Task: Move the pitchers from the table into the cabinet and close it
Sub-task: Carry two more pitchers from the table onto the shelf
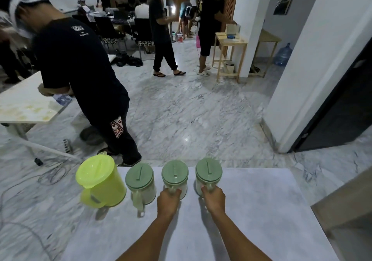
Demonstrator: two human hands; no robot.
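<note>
Several pitchers stand in a row along the far edge of the white table (261, 210). At the far left is a lime-yellow pitcher (102, 182), then a clear pitcher with a sage-green lid (141, 180) whose handle points toward me. My left hand (168, 199) is closed around the handle of the third pitcher (174, 173). The fourth pitcher (208, 170), also green-lidded, has its handle in the grip of my right hand (213, 199). All pitchers stand upright on the table. No cabinet interior shows.
A person in dark clothes (84, 75) bends over a white table (24, 107) at the left, close to my table's far corner. Cables (52, 174) lie on the marble floor. A dark doorway (338, 107) is at right, a wooden edge (346, 202) at lower right.
</note>
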